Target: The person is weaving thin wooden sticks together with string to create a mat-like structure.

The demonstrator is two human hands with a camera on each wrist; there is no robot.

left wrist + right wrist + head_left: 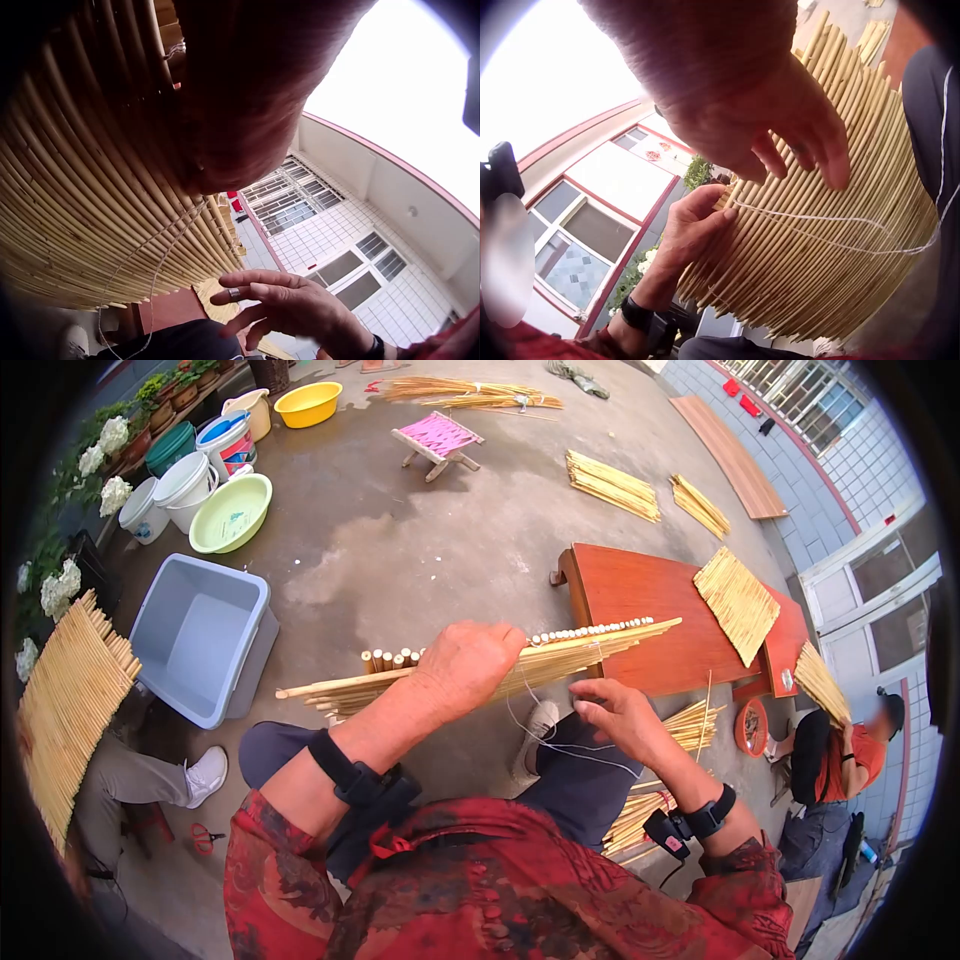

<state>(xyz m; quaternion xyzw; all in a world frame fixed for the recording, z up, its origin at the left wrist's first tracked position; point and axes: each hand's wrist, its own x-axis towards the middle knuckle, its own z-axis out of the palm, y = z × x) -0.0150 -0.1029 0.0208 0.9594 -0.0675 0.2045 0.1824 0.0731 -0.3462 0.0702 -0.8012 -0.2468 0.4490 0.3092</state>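
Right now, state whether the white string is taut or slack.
Slack: the white string curves in a loose loop across the stalk mat.

A tub (pixel 195 630) stands left of the stalk mat (pixel 802 274), a table (pixel 640 595) ahead right, a stool (pixel 438 436) farther ahead.

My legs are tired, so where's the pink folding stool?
In the head view, the pink folding stool stands near the top, left of centre, in front of the long stalks and right of the yellow basin.
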